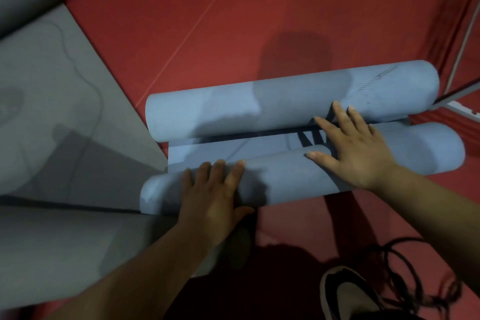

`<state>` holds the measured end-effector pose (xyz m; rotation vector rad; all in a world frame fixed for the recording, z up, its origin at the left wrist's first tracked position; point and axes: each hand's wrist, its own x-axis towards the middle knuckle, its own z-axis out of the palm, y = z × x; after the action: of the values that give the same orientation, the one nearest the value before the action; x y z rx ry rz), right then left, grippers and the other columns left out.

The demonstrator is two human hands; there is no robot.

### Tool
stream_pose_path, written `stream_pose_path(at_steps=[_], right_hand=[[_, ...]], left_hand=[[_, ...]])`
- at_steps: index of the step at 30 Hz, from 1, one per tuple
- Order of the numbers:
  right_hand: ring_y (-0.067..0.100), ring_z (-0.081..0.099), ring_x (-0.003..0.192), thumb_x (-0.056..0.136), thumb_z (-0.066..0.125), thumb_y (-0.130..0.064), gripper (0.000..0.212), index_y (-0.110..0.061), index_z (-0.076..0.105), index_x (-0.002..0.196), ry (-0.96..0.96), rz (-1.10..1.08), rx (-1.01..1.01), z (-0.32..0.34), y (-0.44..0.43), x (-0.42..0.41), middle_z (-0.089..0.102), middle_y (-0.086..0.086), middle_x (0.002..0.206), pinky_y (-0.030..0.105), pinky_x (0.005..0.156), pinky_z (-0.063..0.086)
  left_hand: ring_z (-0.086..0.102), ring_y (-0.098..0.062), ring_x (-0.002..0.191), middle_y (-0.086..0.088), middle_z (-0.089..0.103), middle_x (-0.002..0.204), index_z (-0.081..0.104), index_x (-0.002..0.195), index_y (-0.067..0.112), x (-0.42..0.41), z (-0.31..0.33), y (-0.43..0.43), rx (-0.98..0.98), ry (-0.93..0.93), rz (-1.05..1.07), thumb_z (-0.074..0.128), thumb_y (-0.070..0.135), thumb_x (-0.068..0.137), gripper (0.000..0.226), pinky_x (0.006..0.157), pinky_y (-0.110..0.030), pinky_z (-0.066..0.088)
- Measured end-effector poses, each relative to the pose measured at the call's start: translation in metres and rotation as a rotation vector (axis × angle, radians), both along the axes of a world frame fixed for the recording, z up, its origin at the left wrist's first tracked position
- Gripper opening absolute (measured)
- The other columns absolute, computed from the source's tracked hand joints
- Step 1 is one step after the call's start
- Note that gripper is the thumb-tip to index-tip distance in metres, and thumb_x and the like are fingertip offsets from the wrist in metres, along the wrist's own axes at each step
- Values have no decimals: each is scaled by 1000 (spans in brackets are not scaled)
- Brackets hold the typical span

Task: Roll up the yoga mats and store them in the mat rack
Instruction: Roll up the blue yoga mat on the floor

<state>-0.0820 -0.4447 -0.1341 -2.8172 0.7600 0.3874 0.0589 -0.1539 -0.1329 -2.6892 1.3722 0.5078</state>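
Note:
A blue yoga mat lies on the red floor, rolled from both sides. Its far roll [291,101] and its near roll [285,176] are joined by a short flat strip [220,149] between them. My left hand [213,195] rests palm down on the left part of the near roll, fingers straight. My right hand [353,145] presses flat on the right part of the near roll, its fingertips touching the far roll. The near roll's right end [436,148] looks thicker than the rest. No mat rack is in view.
A grey mat [52,101] lies unrolled on the left, and another grey mat [57,249] lies at the lower left. The floor is red [233,8]. A white metal frame [462,34] stands at the far right. My shoe [348,293] and dark cords are at the bottom.

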Motion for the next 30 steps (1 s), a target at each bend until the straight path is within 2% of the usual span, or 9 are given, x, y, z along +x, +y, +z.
stream_pose_path(at_steps=[5, 8, 12, 17, 20, 23, 26, 30], right_hand=[[30, -5, 156, 69, 9, -100, 102, -48, 17, 156, 71, 70, 9, 5, 1, -9, -14, 1, 169, 60, 120, 18], [37, -1, 155, 62, 23, -105, 110, -48, 17, 156, 132, 165, -9, 8, -1, -14, -16, 3, 169, 63, 119, 15], [44, 7, 153, 51, 42, -101, 121, -42, 23, 155, 162, 197, -38, 10, -2, -12, -11, 8, 169, 65, 115, 22], [41, -2, 154, 47, 40, -103, 125, -46, 12, 155, 199, 188, -33, 12, -1, -7, -23, 5, 167, 63, 117, 17], [40, -6, 154, 48, 43, -102, 125, -46, 10, 155, 224, 187, -21, 13, -1, -4, -26, 3, 166, 64, 118, 15], [39, -5, 154, 47, 42, -103, 126, -40, 16, 154, 233, 187, -17, 16, -3, 2, -24, 3, 166, 63, 118, 18], [39, -6, 154, 46, 39, -103, 127, -37, 20, 152, 243, 191, -7, 18, -5, 7, -23, 3, 166, 61, 117, 20], [41, -10, 153, 47, 42, -102, 126, -37, 21, 153, 221, 201, -11, 19, -7, 7, -25, 3, 166, 63, 117, 19]], left_hand=[[33, -32, 140, -3, 31, 159, 4, 154, 41, 19, 4, -6, 30, 25, -53, 34, 90, 79, 95, 112, -55, 25], [37, -29, 139, 1, 35, 157, 8, 157, 41, 32, 7, -12, 38, 77, -71, 39, 91, 78, 98, 113, -53, 30], [43, -28, 132, 4, 42, 150, 14, 158, 41, 42, 7, -15, 24, 103, -82, 38, 94, 75, 101, 108, -52, 37], [40, -29, 138, -1, 40, 154, 15, 158, 40, 38, 8, -13, 11, 70, -86, 36, 96, 70, 106, 114, -57, 31], [46, -33, 135, -10, 47, 149, 28, 156, 35, 28, 1, -7, -90, -59, -76, 51, 92, 67, 108, 113, -63, 30], [45, -38, 132, -14, 47, 144, 38, 152, 27, 17, -11, 2, -204, -176, -109, 67, 80, 66, 105, 110, -66, 27], [48, -40, 128, -11, 49, 143, 38, 150, 28, 13, -16, 5, -180, -202, -114, 78, 74, 60, 109, 107, -65, 31], [53, -38, 125, -8, 50, 146, 34, 151, 34, 22, -13, -3, -96, -153, -87, 73, 81, 58, 111, 102, -61, 40]])
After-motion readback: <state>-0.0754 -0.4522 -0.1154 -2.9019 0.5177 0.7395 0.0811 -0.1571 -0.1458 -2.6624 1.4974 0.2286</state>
